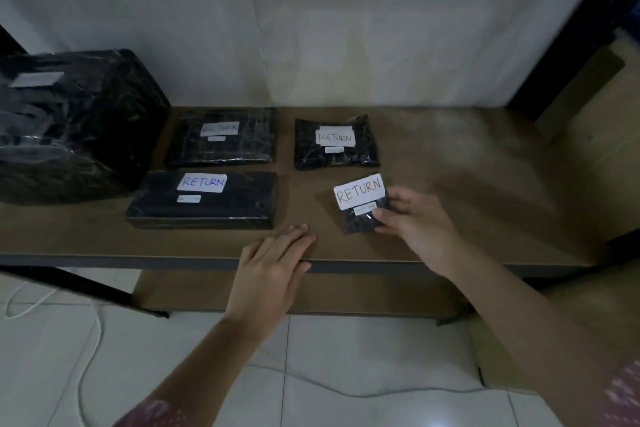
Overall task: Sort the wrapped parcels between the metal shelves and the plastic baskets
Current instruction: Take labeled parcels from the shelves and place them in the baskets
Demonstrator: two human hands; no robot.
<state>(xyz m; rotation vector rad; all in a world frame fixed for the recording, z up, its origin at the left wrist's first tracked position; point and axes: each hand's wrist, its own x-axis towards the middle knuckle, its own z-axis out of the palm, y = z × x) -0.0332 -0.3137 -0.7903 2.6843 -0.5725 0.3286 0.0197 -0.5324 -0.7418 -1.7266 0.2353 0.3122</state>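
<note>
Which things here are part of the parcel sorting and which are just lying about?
Job: small parcel in the right hand; four other black parcels, the biggest at far left; shelf; left hand.
Lying about: white cord; dark cable.

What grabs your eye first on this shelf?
White handwritten RETURN labels on black plastic-wrapped parcels lying on the brown shelf board. The right hand pinches the smallest black parcel near the front edge; the left hand rests flat beside it. A big black wrapped bundle sits far left.

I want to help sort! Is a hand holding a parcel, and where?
The right hand pinches the smallest parcel at its right edge; the left hand holds nothing.
</note>
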